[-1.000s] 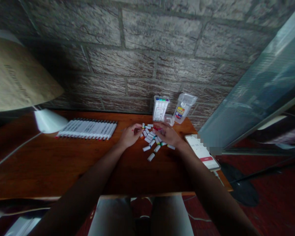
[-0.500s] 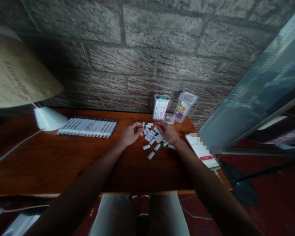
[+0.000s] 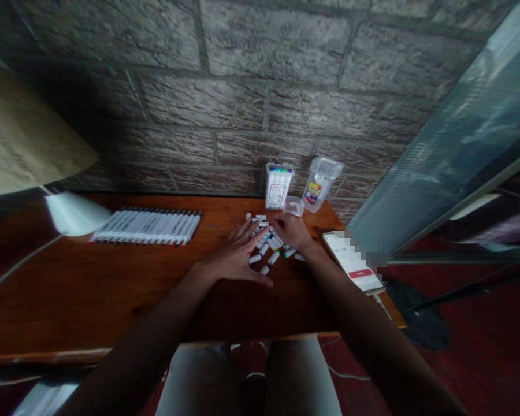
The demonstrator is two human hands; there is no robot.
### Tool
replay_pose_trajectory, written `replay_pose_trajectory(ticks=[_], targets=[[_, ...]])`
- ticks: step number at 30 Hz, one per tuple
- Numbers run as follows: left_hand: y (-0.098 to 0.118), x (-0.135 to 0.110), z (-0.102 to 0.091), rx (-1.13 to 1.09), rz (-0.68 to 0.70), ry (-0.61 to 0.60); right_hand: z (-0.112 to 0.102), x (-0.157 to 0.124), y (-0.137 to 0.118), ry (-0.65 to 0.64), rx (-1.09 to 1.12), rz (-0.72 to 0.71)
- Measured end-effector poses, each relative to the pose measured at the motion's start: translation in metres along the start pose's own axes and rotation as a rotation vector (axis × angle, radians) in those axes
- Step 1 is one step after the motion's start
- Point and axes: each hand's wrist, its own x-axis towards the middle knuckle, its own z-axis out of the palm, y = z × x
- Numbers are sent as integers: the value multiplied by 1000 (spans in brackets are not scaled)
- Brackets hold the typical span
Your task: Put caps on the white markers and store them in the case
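Note:
Several short white marker caps (image 3: 265,249) with coloured ends lie scattered on the wooden table (image 3: 112,289). My left hand (image 3: 238,257) is open, its fingers spread flat on the table at the left edge of the pile. Curled over the pile's right side, my right hand (image 3: 291,231) has its fingers bent down among the caps; what they pinch is hidden. A row of several white markers (image 3: 147,226) lies to the left. By the wall stand a clear marker box (image 3: 278,186) with a few markers in it and an open clear case (image 3: 318,186).
A phone (image 3: 354,263) with a lit screen lies at the table's right edge, with a cable hanging from it. A lamp shade (image 3: 21,144) and its white base (image 3: 71,214) occupy the left. The brick wall runs behind the table; my knees are under the front edge.
My left hand has let go of its pinch, opened and spread flat, sliding a little toward me. The right hand stays curled over the caps.

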Motion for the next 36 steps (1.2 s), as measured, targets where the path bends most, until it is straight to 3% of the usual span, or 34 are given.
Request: replay_pose_trajectory(ticks=[6,14,22,25,30,36], targets=[[-4,1,-1,11,-11,31,-15,-2,3,39,12,49],[-17,2,-2,49,-110,31,-27,-1,22,34,-73,235],[-25,3,3,33,-78,47,-27,-2,19,-26,-83,236],[-19,5,-1,-2,3,123,-25,-1,17,-1,-63,206],[-12,10,-5,-149,167,367,-23,-2,8,36,-96,258],[-11,11,-6,-161,187,493,-21,-3,4,31,-57,254]])
